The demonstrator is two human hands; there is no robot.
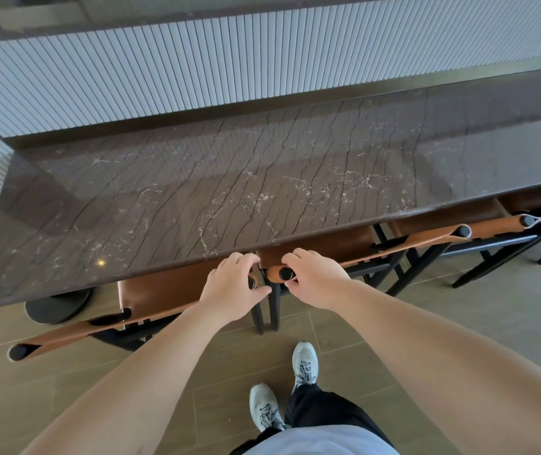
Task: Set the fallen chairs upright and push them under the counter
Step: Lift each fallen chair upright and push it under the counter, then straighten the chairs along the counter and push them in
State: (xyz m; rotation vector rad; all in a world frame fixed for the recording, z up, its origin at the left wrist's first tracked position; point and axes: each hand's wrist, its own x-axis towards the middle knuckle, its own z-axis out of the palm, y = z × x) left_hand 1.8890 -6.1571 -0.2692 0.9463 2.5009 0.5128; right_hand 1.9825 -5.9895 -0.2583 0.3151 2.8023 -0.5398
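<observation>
My left hand (229, 289) and right hand (311, 277) each clamp a back post of neighbouring leather chairs (325, 244) at centre frame, half under the marble worktop (196, 178); shoving unevenly could pinch fingers between posts.

Bare forearms, black trousers (321, 412), grey laced sneakers (305, 362).

Bright, even daylight; sharp mid-frame.
Soft sheen and small glare spot on counter (196, 178) lower left; wide-angle bending at edges; faint shadows.
</observation>
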